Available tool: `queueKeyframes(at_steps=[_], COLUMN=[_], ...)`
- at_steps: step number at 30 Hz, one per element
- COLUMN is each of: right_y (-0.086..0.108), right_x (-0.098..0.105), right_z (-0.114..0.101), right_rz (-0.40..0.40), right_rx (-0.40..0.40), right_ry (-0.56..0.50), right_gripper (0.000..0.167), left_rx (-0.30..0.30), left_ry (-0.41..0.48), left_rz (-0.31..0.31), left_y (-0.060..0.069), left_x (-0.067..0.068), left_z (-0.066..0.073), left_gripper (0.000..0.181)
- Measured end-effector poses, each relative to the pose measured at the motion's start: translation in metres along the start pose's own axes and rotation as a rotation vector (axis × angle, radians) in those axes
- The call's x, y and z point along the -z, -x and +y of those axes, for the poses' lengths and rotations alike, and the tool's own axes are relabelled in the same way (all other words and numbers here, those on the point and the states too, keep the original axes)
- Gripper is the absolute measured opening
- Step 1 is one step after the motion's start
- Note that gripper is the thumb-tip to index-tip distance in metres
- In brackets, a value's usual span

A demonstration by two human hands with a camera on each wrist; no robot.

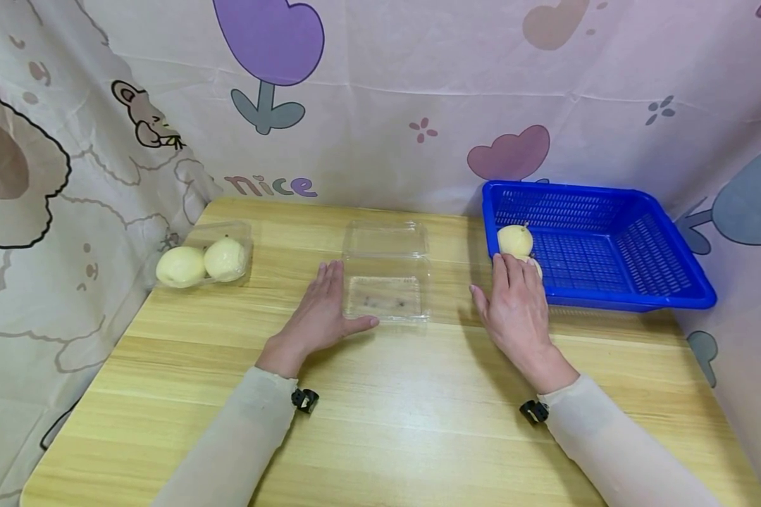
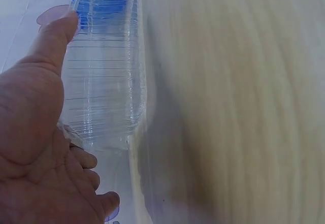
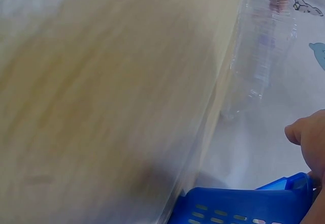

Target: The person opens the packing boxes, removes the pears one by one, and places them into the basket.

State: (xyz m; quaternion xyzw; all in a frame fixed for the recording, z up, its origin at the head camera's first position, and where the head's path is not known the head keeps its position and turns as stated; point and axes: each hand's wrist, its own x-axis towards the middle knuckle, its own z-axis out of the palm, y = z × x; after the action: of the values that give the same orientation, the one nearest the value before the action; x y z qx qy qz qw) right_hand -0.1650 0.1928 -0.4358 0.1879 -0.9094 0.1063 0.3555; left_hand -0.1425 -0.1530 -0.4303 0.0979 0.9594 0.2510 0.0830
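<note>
Container, clear plastic (image 1: pixel 387 296), lid open — toward the far edge of the table (image 1: pixel 380 422), about mid-length. Presumably light, thin, slippery, easily bent; best taken by opposite side walls. Left hand (image 1: pixel 320 310): spread beside it, gripping nothing. Right hand (image 1: pixel 518 317): thumb wide, fingers extended to the pale fruit (image 1: pixel 515 241), no grip visible. Fruit: in the blue basket (image 1: pixel 609 299), table's far right corner — likely firm, smooth, bruisable; best cupped round the middle.

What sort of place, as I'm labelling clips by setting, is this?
Probably a makeshift indoor work corner: a wood-grain table with cartoon-printed cloth hung behind it and to both sides, and a blue basket standing on it.
</note>
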Motion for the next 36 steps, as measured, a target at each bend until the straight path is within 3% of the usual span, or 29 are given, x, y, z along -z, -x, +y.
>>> queueKeyframes(at_steps=[6,12,19,36], right_y=[0.001,0.001,0.002,0.001], right_x=[0.000,0.000,-0.001,0.000], right_z=[0.000,-0.001,-0.001,0.000], right_rz=[-0.011,0.001,-0.001,0.005], right_rx=[-0.009,-0.006,-0.006,0.003], right_ry=[-0.010,-0.005,-0.003,0.011], right_gripper=[0.065,0.066,0.066,0.066], left_rx=[-0.025,-0.057,-0.027,-0.009], left_ry=[-0.022,-0.057,-0.121,-0.143], left_rz=[0.013,0.022,0.025,0.020], left_y=[0.001,-0.003,-0.011,-0.014], left_x=[0.003,0.003,-0.003,0.006], left_z=[0.002,0.013,0.021,0.010], left_gripper=[0.131,0.129,0.133,0.133])
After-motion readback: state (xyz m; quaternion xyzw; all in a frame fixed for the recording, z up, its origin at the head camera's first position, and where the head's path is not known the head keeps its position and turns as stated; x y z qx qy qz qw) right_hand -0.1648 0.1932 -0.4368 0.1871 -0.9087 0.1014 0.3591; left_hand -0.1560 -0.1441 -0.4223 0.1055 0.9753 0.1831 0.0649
